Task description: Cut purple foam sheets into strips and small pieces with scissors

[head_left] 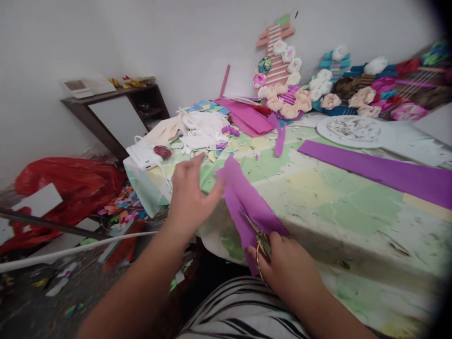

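Observation:
My right hand (291, 263) grips gold-handled scissors (260, 231), fingers in the loops. Their narrow blades point up and left, set in a strip of purple crepe paper (242, 188). The strip is split into two hanging parts around the blades, at the table's front edge. My left hand (192, 193) is beside the strip's upper end, thumb and fingers apart. Its thumb tip is right at the paper's left edge; whether it touches, I cannot tell. A longer purple strip (381, 172) lies flat on the table to the right.
Paper scraps and white shreds (206, 127) heap at the back of the cloth-covered table (328, 188), near a white power bank (143, 155). Paper-flower guitar shapes (278, 70) lean on the wall. A red plastic bag (70, 183) and scraps lie on the floor at left.

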### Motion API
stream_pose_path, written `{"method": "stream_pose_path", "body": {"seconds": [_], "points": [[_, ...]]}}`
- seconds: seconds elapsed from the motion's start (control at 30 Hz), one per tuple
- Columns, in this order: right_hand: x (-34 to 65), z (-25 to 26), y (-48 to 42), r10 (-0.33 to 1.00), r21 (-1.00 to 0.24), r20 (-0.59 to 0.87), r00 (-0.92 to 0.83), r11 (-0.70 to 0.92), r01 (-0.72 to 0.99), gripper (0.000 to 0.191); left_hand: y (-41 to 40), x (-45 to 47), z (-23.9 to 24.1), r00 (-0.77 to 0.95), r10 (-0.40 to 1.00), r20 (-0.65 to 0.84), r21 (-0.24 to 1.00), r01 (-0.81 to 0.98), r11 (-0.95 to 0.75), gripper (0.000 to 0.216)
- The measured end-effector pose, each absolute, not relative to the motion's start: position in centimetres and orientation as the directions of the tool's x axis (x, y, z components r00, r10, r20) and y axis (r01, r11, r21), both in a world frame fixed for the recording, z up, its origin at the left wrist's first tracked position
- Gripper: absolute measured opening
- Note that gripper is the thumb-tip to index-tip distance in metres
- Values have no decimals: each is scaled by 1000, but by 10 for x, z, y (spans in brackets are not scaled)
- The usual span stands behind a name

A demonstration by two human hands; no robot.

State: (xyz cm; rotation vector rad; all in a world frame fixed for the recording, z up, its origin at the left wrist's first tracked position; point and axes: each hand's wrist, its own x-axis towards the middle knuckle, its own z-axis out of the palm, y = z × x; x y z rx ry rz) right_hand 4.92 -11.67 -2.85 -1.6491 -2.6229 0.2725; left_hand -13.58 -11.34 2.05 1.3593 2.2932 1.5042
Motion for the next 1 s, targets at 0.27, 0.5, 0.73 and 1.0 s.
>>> {"method": "stream_pose_path", "body": {"seconds": [0.27,0.5,0.73,1.0], "points": [[46,-29,-117,897,-171,-67,-438,422,890,33,-67,-118,57,502,850,158,255,811,-526,41],[46,-27,-116,905,-212,-75,-420,397,893,33,-47,-104,51,560,827,51,296,782,-548,22],[50,-27,-113,899,-194,-25,-436,424,885,38,-76,-115,57,639,759,127,28,762,-647,18],[51,-27,-106,882,-220,84,-463,470,855,30,-118,-134,6,246,839,485,157,919,-361,22]]}}
